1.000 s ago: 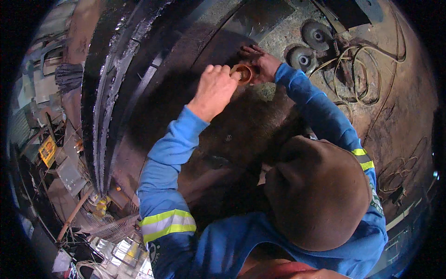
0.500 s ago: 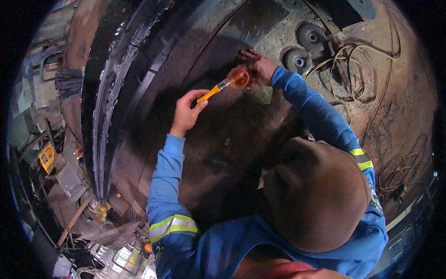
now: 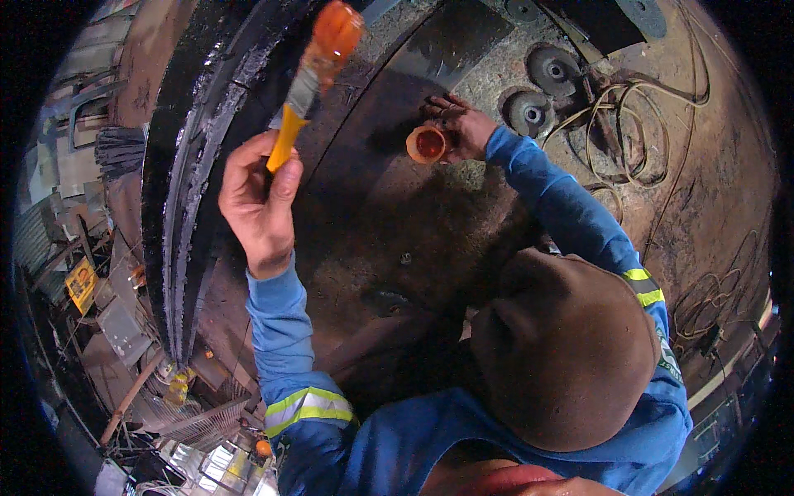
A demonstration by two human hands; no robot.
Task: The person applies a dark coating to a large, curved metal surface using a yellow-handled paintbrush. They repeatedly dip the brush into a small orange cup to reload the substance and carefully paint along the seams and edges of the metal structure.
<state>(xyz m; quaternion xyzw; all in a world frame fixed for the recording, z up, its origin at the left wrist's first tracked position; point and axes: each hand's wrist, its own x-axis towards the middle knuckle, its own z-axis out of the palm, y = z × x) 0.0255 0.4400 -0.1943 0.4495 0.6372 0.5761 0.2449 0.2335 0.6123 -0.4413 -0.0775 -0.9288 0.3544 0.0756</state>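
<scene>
Raised at the left, my left hand (image 3: 258, 198) pinches the yellow handle of a paintbrush (image 3: 305, 89) between thumb and fingers. Its bristles point up and are coated in wet orange paint. A small orange-rimmed cup (image 3: 427, 145) with reddish-orange paint inside is held by my right hand (image 3: 469, 132), whose fingers partly show behind and beside it. The brush is well apart from the cup. Left of the brush runs a long dark metal beam (image 3: 186, 178) with a shiny, glossy surface along its ridges.
Two worn grinding discs (image 3: 552, 68) lie on the ground beyond my right forearm. Coiled hose or cable (image 3: 633, 169) spreads to their right. Scrap metal and mesh (image 3: 198, 422) pile up at the lower left, near a yellow sign (image 3: 81, 285). A brown cap (image 3: 571, 355) blocks the lower right.
My left hand has lifted the paintbrush out of the cup and moved it up and left, toward the dark beam. My right hand with the cup has barely moved.
</scene>
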